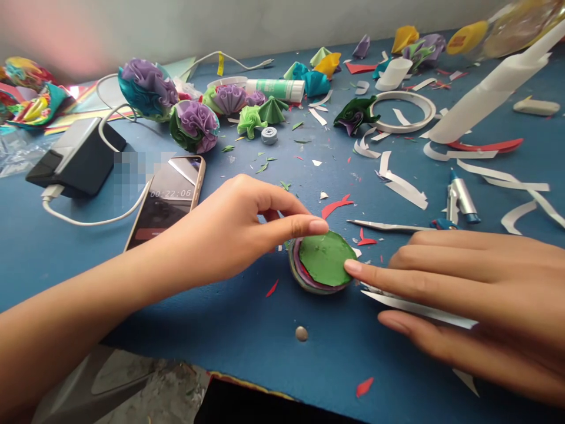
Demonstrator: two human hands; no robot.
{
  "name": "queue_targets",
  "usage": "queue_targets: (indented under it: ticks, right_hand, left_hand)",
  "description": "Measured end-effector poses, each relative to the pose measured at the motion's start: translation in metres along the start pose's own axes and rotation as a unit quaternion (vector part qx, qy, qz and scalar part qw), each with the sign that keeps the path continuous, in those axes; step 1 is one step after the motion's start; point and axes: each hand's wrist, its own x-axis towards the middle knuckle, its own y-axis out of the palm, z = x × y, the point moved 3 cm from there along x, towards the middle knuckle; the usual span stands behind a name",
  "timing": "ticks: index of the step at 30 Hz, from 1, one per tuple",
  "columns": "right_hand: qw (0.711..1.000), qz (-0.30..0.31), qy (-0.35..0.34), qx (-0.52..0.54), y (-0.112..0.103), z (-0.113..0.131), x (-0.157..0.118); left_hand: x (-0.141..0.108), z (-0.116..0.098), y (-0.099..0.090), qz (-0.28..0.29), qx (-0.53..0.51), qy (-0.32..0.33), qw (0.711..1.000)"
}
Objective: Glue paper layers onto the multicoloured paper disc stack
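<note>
A green paper circle (329,259) lies on top of a stack of round coloured paper pieces (304,280), with purple and red edges showing beneath it. My left hand (247,227) reaches in from the left, its thumb and fingertips close together at the circle's upper edge. From the right, my right hand (481,277) rests its index fingertip on the circle's right edge, the other fingers stretched out and the thumb apart. Below that index finger lies a pale pointed strip (419,309), partly hidden. A slim metal pointed tool (388,225) lies just behind the right hand.
Pleated paper balls (194,126), a glue stick (282,90) and a tape ring (404,112) stand farther back. A phone (170,197) and a corded black box (77,156) are at left. Paper strips (404,185) and scraps litter the blue table (247,341), whose front edge is near.
</note>
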Motion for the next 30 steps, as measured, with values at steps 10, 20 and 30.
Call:
queue_targets:
  ticks: [10, 20, 30]
  right_hand:
    - [1.0, 0.004, -0.014, -0.008, 0.001, 0.0, -0.001]
    - [1.0, 0.006, -0.012, -0.001, 0.0, 0.0, -0.001]
    - [1.0, -0.003, -0.007, -0.005, 0.001, 0.0, 0.0]
  left_hand:
    - [-0.007, -0.001, -0.008, 0.041, 0.046, -0.033, 0.998]
    - [-0.006, -0.006, -0.002, 0.012, 0.055, 0.037, 0.998]
    - [-0.006, -0.005, 0.003, -0.009, 0.13, 0.108, 0.986]
